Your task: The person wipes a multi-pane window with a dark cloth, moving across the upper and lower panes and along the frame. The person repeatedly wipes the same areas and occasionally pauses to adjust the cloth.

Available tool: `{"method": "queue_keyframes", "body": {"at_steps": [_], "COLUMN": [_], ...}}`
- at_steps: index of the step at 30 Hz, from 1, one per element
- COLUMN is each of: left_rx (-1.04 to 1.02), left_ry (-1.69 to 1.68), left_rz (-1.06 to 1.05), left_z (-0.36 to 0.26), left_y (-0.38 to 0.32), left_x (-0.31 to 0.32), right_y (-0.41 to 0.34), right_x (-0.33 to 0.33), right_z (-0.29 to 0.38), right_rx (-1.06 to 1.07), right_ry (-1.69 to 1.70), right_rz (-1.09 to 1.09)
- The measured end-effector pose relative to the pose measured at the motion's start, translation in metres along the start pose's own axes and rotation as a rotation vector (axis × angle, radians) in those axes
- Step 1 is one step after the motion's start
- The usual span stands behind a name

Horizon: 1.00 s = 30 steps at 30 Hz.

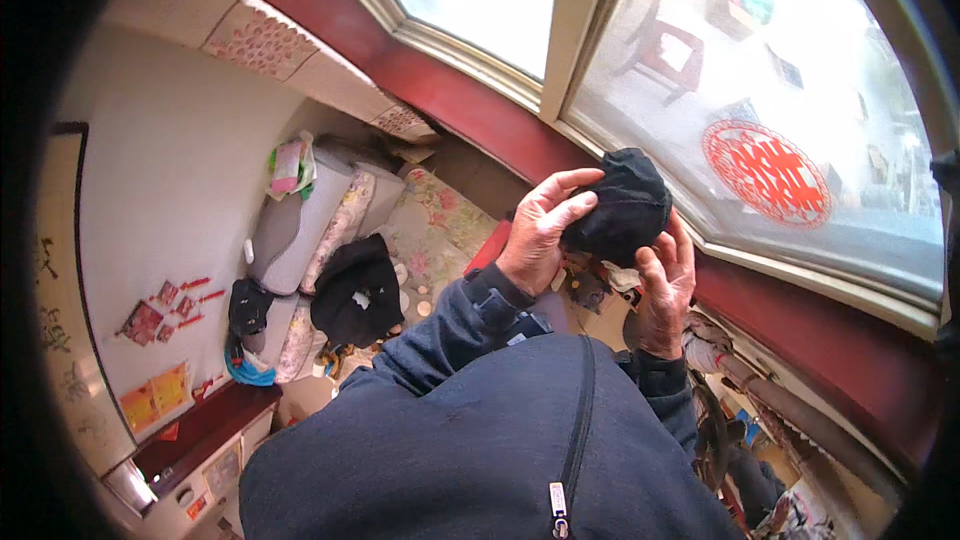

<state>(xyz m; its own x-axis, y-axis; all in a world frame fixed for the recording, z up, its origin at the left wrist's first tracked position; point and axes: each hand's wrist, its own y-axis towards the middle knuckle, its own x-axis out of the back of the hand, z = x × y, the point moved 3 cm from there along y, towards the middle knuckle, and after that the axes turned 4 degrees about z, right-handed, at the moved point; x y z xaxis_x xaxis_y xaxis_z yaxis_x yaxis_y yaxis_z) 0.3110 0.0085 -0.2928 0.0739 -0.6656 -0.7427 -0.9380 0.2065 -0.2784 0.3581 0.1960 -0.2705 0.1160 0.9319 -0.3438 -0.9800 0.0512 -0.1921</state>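
Note:
A black fabric cap or pouch (621, 202), crumpled and rounded, is held up between my two hands in front of the window. My left hand (541, 229) grips its left side, thumb and fingers pressed on the cloth. My right hand (667, 289) supports the lower right side, its fingers partly hidden behind the fabric. Dark blue jacket sleeves cover both wrists, and the jacket's zipper (577, 420) runs down below them.
A red window ledge (465, 109) runs beside the glass, which bears a round red paper-cut (766, 173). At left are a floral bed cover (435, 217), folded bedding (300, 217) and a black cloth (360, 289). Wrapped pipes (795, 409) lie at lower right.

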Motion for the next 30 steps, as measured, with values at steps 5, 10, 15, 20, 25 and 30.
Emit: {"method": "queue_keyframes", "body": {"at_steps": [5, 10, 15, 20, 25, 30], "left_rx": [0.015, 0.022, 0.158, 0.278, 0.251, 0.18], "left_ry": [0.085, 0.401, 0.836, 0.248, 0.379, 0.766], "left_rz": [0.113, 0.325, 0.361, 0.472, 0.625, 0.82], "left_z": [-0.008, 0.003, 0.012, 0.022, 0.028, 0.011], "left_y": [-0.005, -0.019, -0.019, -0.018, -0.007, -0.002], "left_x": [-0.017, -0.031, -0.041, -0.061, -0.076, -0.089], "right_y": [-0.009, -0.014, -0.022, -0.031, -0.043, -0.051], "right_x": [-0.002, 0.01, 0.019, 0.014, 0.012, 0.015], "right_z": [0.014, 0.031, 0.038, 0.049, 0.075, 0.093], "right_rx": [-0.061, 0.079, 0.145, 0.259, 0.358, 0.388], "right_ry": [-0.063, -0.133, -0.091, 0.019, -0.176, -0.281], "right_rz": [-0.006, -0.042, -0.251, -0.14, -0.214, -0.316]}}
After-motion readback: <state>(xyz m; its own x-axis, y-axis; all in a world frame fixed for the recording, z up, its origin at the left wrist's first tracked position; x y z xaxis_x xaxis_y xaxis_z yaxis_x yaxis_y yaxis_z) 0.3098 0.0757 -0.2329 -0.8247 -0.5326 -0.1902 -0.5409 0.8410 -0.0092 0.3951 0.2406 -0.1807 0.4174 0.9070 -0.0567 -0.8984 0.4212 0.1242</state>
